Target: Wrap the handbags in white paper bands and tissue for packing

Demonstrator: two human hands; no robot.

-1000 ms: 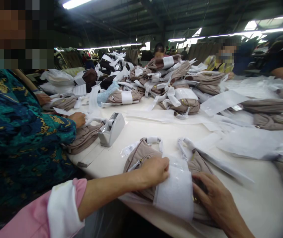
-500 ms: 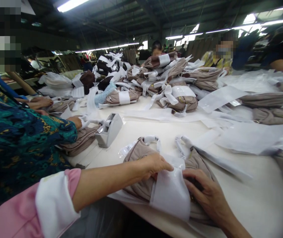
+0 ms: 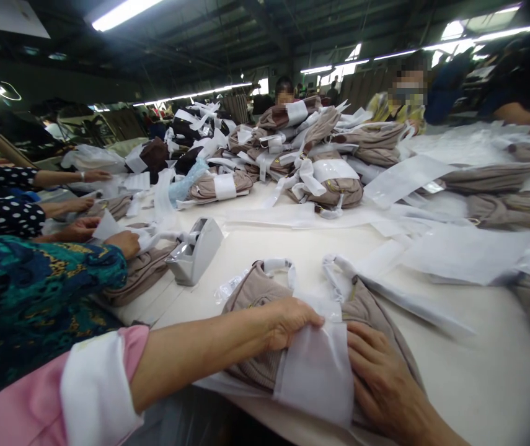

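A taupe handbag [image 3: 369, 303] lies in front of me at the near edge of the table, its handle ends wrapped in white. Across its middle runs a white wrapping sheet [image 3: 313, 371]. My left hand [image 3: 292, 322] is closed in a pinch on the sheet near its upper part, thumb and fingers together. To the right, my right hand [image 3: 383, 368] lies on the bag with fingers extended against the sheet's right edge; it grips nothing that I can see. A white-wrapped strap [image 3: 404, 303] trails off to the right of the bag.
A grey tape dispenser [image 3: 198, 254] stands left of the bag. Wrapped handbags [image 3: 292, 142] are heaped at the back. White sheets [image 3: 469, 254] and more bags lie on the right. Co-workers' hands [image 3: 125, 243] handle another bag at the left.
My right hand has flattened onto the bag, its fingers straighter along the sheet's edge. My left hand keeps its pinch. The view has shifted slightly, showing dotted sleeves at the left.
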